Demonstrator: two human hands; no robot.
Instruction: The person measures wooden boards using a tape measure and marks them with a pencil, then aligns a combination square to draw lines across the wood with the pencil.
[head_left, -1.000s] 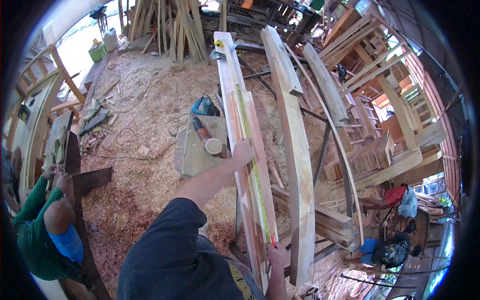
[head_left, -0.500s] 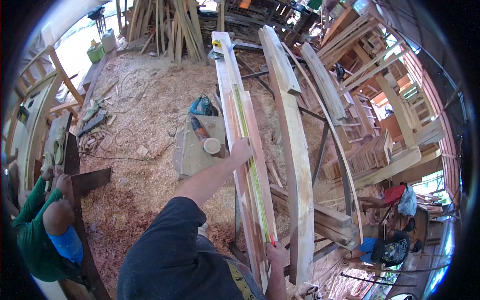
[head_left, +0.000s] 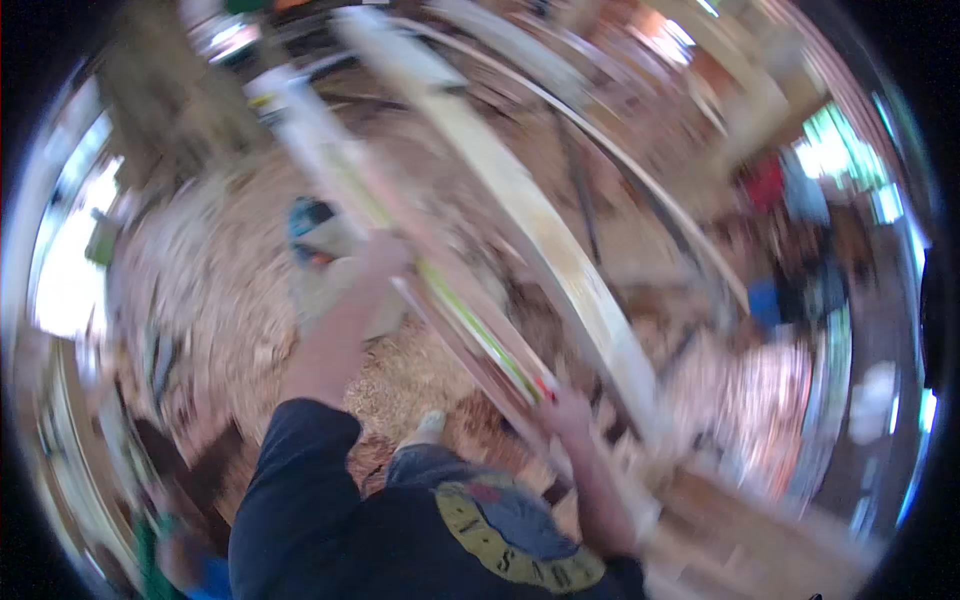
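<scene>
A yellow-green tape measure blade (head_left: 465, 318) runs lengthwise along a long wooden board (head_left: 400, 205) in front of me. My left hand (head_left: 385, 257) is closed over the blade partway along the board, its fingers smeared by motion. Nearer my body, my right hand (head_left: 566, 412) is closed at the board's near end. A small slim red thing (head_left: 545, 387) shows at its fingers, too blurred to name exactly. At the far end of the board sits a yellow thing (head_left: 262, 101), probably the tape's case.
To the right, a thick pale beam (head_left: 540, 215) lies alongside, with a thin curved strip (head_left: 640, 175) beyond. A blue power tool (head_left: 305, 225) stands left of the board above the sawdust floor (head_left: 210, 270). Blurred people (head_left: 800, 280) are at far right.
My view has swung and blurred, so the board now slants from upper left to lower right. Both hands remain at the board and tape; the red thing is still at my right hand.
</scene>
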